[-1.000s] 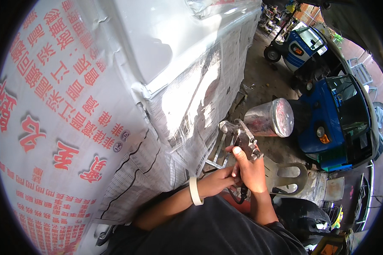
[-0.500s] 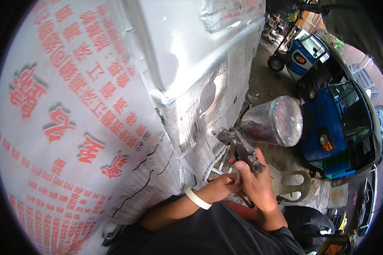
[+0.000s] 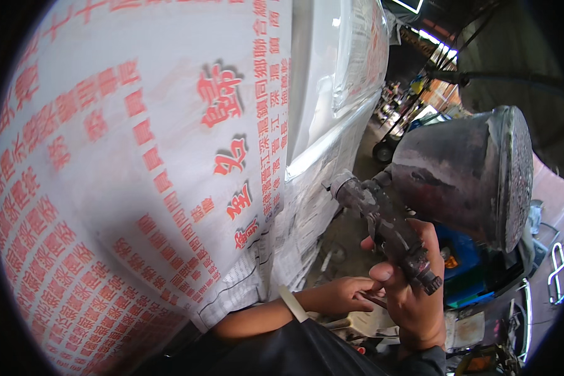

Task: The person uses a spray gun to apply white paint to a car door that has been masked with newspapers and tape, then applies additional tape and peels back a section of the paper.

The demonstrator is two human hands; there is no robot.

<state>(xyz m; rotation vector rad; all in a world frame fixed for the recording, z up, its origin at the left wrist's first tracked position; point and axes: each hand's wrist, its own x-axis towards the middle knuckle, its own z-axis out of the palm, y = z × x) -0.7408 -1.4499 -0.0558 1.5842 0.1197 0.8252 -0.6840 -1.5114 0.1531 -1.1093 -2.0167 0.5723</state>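
Note:
My right hand [image 3: 407,291] is wrapped round the handle of a paint-stained metal spray gun [image 3: 382,219], its nozzle pointing up and left. A large, dull grey paint cup [image 3: 457,175] with a crusted lid sits tilted on the gun's right side. Just below the handle, my left hand [image 3: 351,294], with a pale wristband [image 3: 292,304], has its fingers closed round something slim that is mostly hidden. Left of the gun stands a white, glossy vehicle body [image 3: 313,75], masked with newspaper [image 3: 316,200] and a big white sheet with red print [image 3: 125,169].
Behind the paint cup is a blue vehicle [image 3: 470,257], largely covered by the cup and my hand. A beige plastic chair [image 3: 363,323] stands below my hands. Farther off, a dark wheel [image 3: 383,151] rests on the floor and clutter fills the background.
The spray gun and right hand have come up closer to the view and rightward. My view has turned, so the printed sheet fills more of the left side. Both hands keep their hold.

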